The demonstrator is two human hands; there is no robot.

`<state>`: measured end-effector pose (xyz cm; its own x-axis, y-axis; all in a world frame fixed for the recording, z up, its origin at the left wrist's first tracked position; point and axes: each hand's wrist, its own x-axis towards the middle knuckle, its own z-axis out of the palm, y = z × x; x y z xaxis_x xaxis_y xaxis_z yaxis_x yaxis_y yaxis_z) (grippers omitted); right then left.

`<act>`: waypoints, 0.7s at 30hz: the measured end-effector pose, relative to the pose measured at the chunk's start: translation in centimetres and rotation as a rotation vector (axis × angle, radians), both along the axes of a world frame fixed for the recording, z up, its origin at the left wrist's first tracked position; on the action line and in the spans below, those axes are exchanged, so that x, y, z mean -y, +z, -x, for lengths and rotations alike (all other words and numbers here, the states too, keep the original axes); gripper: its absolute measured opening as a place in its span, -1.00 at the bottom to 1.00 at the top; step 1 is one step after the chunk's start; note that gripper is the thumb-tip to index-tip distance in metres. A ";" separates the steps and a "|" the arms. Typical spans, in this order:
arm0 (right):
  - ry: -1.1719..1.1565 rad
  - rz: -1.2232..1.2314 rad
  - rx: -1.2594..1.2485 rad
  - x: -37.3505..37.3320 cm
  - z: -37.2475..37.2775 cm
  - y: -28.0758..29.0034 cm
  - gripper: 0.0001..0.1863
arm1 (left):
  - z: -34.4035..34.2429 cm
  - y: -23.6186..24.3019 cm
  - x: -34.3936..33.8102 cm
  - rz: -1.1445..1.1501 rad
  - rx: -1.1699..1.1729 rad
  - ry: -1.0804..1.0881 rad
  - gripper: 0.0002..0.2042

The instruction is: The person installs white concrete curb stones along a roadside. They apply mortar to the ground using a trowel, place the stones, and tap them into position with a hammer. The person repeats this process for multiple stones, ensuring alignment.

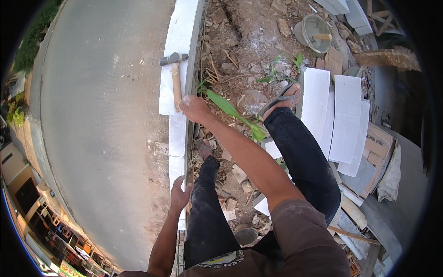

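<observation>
A hammer (176, 83) with a dark metal head and pale wooden handle is over the far white block (177, 32) of a row along the pavement edge. My right hand (194, 108) is closed at the lower end of its handle, with the fingers partly hidden. Nearer to me, my left hand (180, 194) is over the same row, beside a nearer white block (176, 168). Its thumb and fingers are apart, and nothing shows in them.
Grey pavement (101, 115) stretches along the left. Rubble and soil (230, 51) lie between my sandalled feet. To the right are stacked white blocks (346, 111), a cardboard box (374, 152) and scrap boards. A grey bucket (302, 32) stands farther off.
</observation>
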<state>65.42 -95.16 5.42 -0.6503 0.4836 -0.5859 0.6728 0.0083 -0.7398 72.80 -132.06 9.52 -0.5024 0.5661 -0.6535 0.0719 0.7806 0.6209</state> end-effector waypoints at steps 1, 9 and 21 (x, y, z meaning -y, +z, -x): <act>0.134 -0.102 -0.028 -1.5 -1.6 0.8 -0.56 | -0.2 -0.5 1.6 0.016 0.007 0.026 -0.51; 0.485 -0.528 0.359 -22.0 -25.9 7.6 -0.70 | -0.3 -0.3 5.3 0.168 0.232 0.154 -0.46; -0.079 -0.660 0.441 -30.1 -43.0 5.1 -0.65 | -3.4 0.0 11.1 0.302 0.358 0.322 -0.44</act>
<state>108.41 -65.10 10.55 -0.3742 0.8555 -0.3579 0.9193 0.2917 -0.2640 76.18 -143.18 9.54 -0.3359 0.1821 -0.9241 -0.3735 0.8750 0.3081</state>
